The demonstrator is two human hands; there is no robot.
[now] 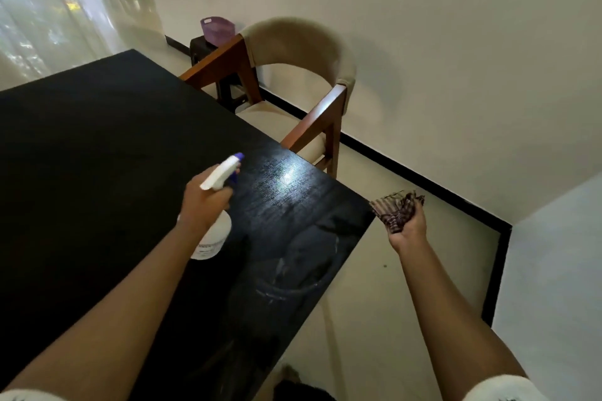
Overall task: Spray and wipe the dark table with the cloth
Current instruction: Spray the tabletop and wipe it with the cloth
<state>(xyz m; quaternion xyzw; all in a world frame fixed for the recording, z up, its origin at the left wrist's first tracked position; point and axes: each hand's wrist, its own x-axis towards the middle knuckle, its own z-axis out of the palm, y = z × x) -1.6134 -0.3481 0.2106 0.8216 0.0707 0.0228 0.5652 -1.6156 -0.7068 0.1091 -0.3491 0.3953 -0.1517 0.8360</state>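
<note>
gripping the bottle [213,238] round its neck, the left hand [202,202] hangs over the table [97,140] in the middle of the frame, fingers curled under the white spray head. the purple nozzle tip points up and to the right. the bottle's clear body hangs below the wrist, above the dark top and not resting on it.

over to the right hand [408,229], right of centre: it clutches the cloth [395,208], a striped brown-and-pale rag bunched in the curled fingers. hand and cloth sit off the table, over the pale floor [374,303], with the cloth's loose edge just beside the table's right corner. touching or not, cannot tell.

on the table, a bright glare gleams near the right edge, just ahead of the nozzle, and smeary pale streaks show lower down, toward the bottom centre.

upper centre, a beige chair [299,49] with a wooden frame stands against the table's far edge. behind it, by the wall [423,26], a purple basket [217,30] sits on a dark stool [200,49]. white sleeves [501,391] show at the bottom corners.
</note>
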